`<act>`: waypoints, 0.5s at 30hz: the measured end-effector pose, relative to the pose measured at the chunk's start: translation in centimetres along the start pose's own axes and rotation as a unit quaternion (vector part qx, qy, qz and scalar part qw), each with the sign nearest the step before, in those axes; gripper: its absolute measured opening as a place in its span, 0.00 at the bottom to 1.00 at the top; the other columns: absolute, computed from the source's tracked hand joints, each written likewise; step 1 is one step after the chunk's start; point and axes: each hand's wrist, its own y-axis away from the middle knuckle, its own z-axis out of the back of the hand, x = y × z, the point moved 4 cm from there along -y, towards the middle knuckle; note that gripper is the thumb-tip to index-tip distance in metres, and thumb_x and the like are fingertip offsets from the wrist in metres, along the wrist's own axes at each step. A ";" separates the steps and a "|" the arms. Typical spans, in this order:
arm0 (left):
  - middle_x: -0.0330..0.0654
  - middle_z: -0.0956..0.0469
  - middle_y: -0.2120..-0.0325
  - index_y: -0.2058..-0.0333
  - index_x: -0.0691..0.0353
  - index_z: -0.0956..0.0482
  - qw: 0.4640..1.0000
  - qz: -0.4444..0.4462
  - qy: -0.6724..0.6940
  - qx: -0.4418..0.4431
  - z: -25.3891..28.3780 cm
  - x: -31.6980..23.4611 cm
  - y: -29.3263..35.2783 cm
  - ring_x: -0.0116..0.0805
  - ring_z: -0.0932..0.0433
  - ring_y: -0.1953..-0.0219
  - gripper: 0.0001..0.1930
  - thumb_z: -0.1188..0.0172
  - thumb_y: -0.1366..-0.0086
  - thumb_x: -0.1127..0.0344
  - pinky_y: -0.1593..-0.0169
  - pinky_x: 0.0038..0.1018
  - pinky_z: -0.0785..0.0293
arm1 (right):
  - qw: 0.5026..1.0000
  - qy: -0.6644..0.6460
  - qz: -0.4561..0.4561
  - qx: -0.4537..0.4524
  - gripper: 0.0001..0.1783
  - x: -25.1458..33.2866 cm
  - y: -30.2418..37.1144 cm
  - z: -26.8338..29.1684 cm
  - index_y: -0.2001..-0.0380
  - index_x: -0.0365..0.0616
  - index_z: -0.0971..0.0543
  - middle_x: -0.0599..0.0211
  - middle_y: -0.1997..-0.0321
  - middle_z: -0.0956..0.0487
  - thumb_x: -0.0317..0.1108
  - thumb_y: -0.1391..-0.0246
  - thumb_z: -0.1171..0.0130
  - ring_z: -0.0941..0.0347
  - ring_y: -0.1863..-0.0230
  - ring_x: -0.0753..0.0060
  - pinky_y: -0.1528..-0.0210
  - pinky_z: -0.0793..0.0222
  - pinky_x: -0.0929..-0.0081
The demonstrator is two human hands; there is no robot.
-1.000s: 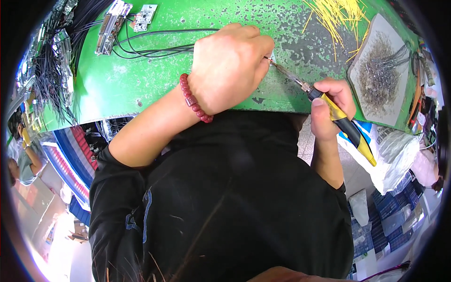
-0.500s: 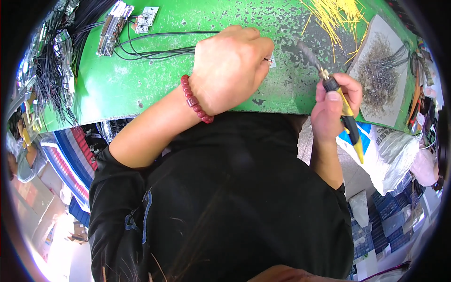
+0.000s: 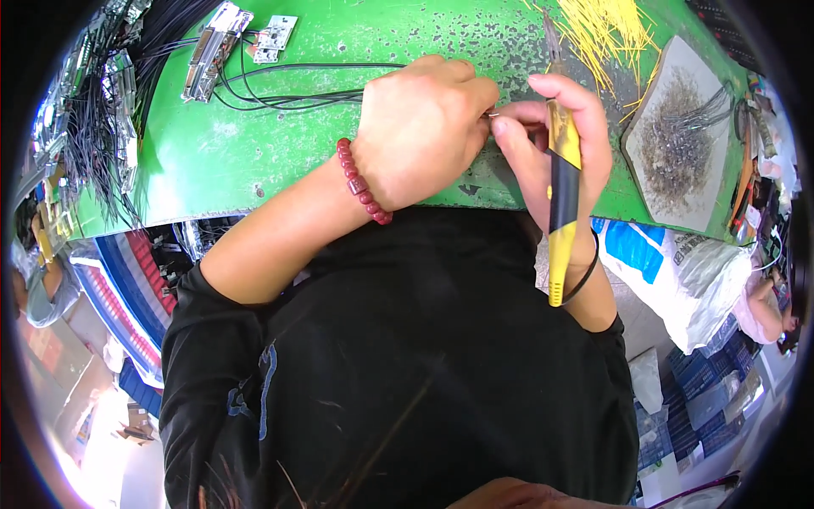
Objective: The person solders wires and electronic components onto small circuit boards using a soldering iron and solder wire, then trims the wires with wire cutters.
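Note:
My left hand (image 3: pixel 424 131), a red beaded bracelet at its wrist, is closed over the ends of several black wires (image 3: pixel 292 102). These wires run left to a silvery metal part (image 3: pixel 212 55), and a small white circuit board (image 3: pixel 275 36) lies beside it. My right hand (image 3: pixel 530 165) carries a yellow and black soldering iron (image 3: pixel 564 191), its handle lying across the fingers and its tip pointing away from me. Right thumb and fingertips meet at a thin wire end (image 3: pixel 493 114) by the left fingertips. What the left fingers cover is hidden.
A bundle of yellow wires (image 3: pixel 606 38) lies at the far right of the green table (image 3: pixel 254 170). Nearer sits a grey pad (image 3: pixel 670 204) bearing dark debris and fine wires. More metal parts with black wires (image 3: pixel 102 110) crowd the left side. A white bag (image 3: pixel 695 297) hangs below the right edge.
My right hand has moved left to meet the left fingertips, and the soldering iron has swung more upright. My left hand has shifted slightly right. The metal part and circuit board moved slightly right too.

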 end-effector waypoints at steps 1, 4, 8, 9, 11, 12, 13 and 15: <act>0.40 0.27 0.78 0.74 0.59 0.24 1.000 0.001 -0.002 0.000 0.0 0.0 0.0 0.44 0.25 0.71 0.05 0.38 0.50 0.69 0.69 0.37 0.28 | 0.999 0.034 0.021 -0.012 0.21 0.1 -0.1 -0.1 0.55 0.42 0.27 0.67 0.73 0.19 0.21 0.54 0.34 0.24 0.72 0.83 0.68 0.28 0.84; 0.41 0.27 0.77 0.73 0.59 0.24 1.000 0.000 -0.001 0.001 0.0 0.0 0.0 0.44 0.24 0.70 0.05 0.38 0.50 0.69 0.69 0.37 0.27 | 1.000 0.006 0.027 -0.014 0.21 -0.4 -0.1 -0.1 0.55 0.43 0.27 0.67 0.73 0.20 0.18 0.54 0.37 0.23 0.70 0.82 0.67 0.28 0.83; 0.41 0.26 0.77 0.73 0.59 0.24 1.000 0.001 -0.004 0.012 0.1 0.1 -0.1 0.44 0.24 0.70 0.05 0.38 0.50 0.69 0.68 0.36 0.27 | 0.996 0.049 0.073 -0.006 0.23 -0.8 -0.1 0.6 0.53 0.43 0.29 0.66 0.71 0.21 0.16 0.53 0.38 0.25 0.70 0.81 0.68 0.30 0.84; 0.41 0.26 0.77 0.73 0.59 0.24 1.000 0.001 -0.004 0.012 0.2 0.2 -0.1 0.44 0.24 0.70 0.05 0.38 0.50 0.69 0.68 0.36 0.27 | 0.992 0.087 0.094 0.000 0.25 -0.8 -0.1 0.7 0.51 0.42 0.32 0.64 0.70 0.21 0.16 0.52 0.39 0.25 0.70 0.80 0.69 0.32 0.85; 0.41 0.25 0.76 0.72 0.59 0.24 0.999 -0.005 0.003 0.035 0.3 0.2 -0.2 0.44 0.23 0.70 0.05 0.38 0.49 0.68 0.68 0.36 0.26 | 0.991 0.093 0.095 0.007 0.25 -0.6 0.0 0.6 0.51 0.42 0.32 0.65 0.71 0.21 0.15 0.53 0.39 0.26 0.70 0.80 0.68 0.31 0.84; 0.41 0.25 0.76 0.72 0.59 0.24 0.999 -0.005 0.004 0.036 0.4 0.1 -0.2 0.44 0.23 0.70 0.05 0.38 0.49 0.68 0.68 0.36 0.26 | 0.990 0.097 0.098 0.016 0.25 -0.5 0.1 0.5 0.51 0.42 0.31 0.66 0.72 0.21 0.15 0.53 0.38 0.26 0.70 0.80 0.68 0.30 0.83; 0.41 0.25 0.76 0.72 0.59 0.24 0.999 0.007 0.024 0.044 0.6 0.2 -0.2 0.45 0.23 0.70 0.05 0.39 0.48 0.68 0.68 0.36 0.27 | 0.991 0.063 0.119 -0.001 0.23 -0.7 0.0 0.3 0.54 0.44 0.27 0.72 0.75 0.24 0.15 0.54 0.40 0.29 0.76 0.84 0.73 0.32 0.85; 0.42 0.24 0.75 0.71 0.60 0.25 0.997 0.018 0.044 0.053 0.9 0.1 -0.4 0.45 0.23 0.70 0.05 0.39 0.47 0.68 0.68 0.37 0.27 | 0.993 0.046 0.104 0.015 0.24 -1.2 0.1 0.4 0.53 0.44 0.27 0.72 0.76 0.25 0.14 0.54 0.40 0.29 0.77 0.85 0.74 0.34 0.86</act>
